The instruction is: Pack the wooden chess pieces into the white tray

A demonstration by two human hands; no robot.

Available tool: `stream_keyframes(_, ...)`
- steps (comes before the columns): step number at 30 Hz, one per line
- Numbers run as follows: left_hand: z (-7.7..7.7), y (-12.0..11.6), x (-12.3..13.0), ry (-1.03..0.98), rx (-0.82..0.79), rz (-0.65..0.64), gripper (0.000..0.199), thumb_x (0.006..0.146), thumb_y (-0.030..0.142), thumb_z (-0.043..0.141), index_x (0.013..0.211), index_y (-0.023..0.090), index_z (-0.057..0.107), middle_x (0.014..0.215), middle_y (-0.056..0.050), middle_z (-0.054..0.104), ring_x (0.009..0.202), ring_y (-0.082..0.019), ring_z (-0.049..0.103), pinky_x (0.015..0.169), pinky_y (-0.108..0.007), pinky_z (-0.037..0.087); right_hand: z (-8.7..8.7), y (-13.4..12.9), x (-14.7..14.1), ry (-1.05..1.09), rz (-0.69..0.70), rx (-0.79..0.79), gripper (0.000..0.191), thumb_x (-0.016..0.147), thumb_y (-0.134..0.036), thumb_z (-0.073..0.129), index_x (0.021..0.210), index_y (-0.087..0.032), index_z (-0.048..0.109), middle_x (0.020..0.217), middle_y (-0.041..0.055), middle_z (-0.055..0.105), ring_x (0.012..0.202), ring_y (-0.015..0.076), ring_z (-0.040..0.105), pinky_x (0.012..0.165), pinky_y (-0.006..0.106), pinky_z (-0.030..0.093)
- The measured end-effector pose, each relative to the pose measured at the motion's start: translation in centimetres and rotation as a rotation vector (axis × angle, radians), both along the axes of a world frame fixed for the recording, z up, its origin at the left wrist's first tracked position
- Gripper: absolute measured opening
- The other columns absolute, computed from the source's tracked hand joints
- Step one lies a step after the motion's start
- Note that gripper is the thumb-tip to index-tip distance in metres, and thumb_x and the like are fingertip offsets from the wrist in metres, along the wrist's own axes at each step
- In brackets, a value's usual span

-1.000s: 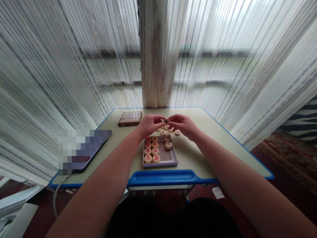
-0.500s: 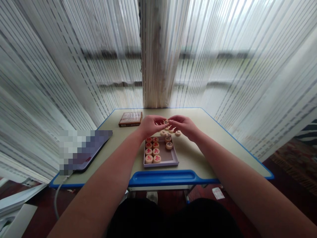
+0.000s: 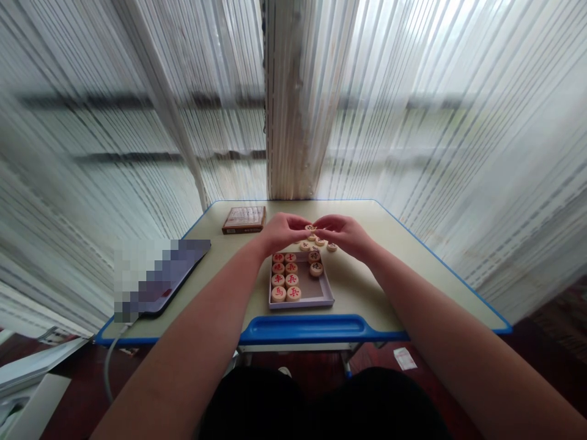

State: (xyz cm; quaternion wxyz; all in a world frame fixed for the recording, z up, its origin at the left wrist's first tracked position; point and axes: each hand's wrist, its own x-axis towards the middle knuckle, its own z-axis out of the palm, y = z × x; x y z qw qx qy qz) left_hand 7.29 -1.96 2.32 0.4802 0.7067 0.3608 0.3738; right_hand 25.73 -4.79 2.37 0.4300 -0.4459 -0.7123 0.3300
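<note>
Above the far edge of an open shallow box (image 3: 316,292), my left hand (image 3: 285,232) and my right hand (image 3: 343,233) meet with their fingertips closed round a Chinese chess piece (image 3: 310,228) with a dark character. Inside the box, red-lettered pieces (image 3: 291,280) lie in two columns on the left. A black-lettered piece (image 3: 316,269) and another (image 3: 314,256) lie one behind the other on the right. Just past the box are several loose pieces (image 3: 332,247), partly hidden by my fingers.
All this rests on a pale table with a blue edge and a blue front tray (image 3: 302,329). A brown flat box (image 3: 244,219) lies at the back left. On the left side lies a partly pixelated tablet-like device (image 3: 177,278) with a cable (image 3: 110,360). Curtains (image 3: 293,91) hang behind.
The view has shifted slightly, so the table and box appear a little further right. Both hands stay together at the same piece, and the pieces in the box have not changed.
</note>
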Motion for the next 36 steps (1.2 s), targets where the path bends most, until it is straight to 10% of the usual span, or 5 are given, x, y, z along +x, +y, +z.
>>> stream_keyframes(22, 0.1, 0.1, -0.4, -0.106, -0.114, -0.111, 0.072, 0.061, 0.025, 0.078, 0.125, 0.012, 0.047, 0.085, -0.010, 0.070, 0.070, -0.015, 0.064, 0.068, -0.031, 0.047, 0.9, -0.7, 0.2, -0.167, -0.044, 0.099, 0.028, 0.067, -0.034, 0.067, 0.086, -0.015, 0.061, 0.075, 0.0013, 0.056, 0.061, 0.0096, 0.048, 0.052, 0.023, 0.041)
stream_keyframes(30, 0.4, 0.1, -0.4, -0.110, -0.036, 0.009, 0.056, 0.066, 0.039, 0.071, 0.111, 0.010, 0.055, 0.083, -0.009, 0.068, 0.065, -0.012, 0.060, 0.061, -0.025, 0.043, 2.6, -2.7, 0.6, -0.433, 0.504, -0.299, 0.029, 0.066, -0.030, 0.069, 0.088, -0.015, 0.058, 0.063, -0.0072, 0.038, 0.058, 0.0070, 0.037, 0.052, 0.021, 0.032)
stream_keyframes(36, 0.2, 0.0, -0.1, -0.055, -0.023, -0.004, 0.051, 0.065, 0.040, 0.071, 0.104, 0.010, 0.059, 0.082, -0.009, 0.068, 0.065, -0.012, 0.059, 0.060, -0.025, 0.042, 2.9, -3.3, 0.2, -0.634, 0.542, -0.353, 0.035, 0.066, -0.032, 0.070, 0.095, -0.016, 0.059, 0.060, -0.0078, 0.041, 0.054, 0.0068, 0.037, 0.051, 0.021, 0.029)
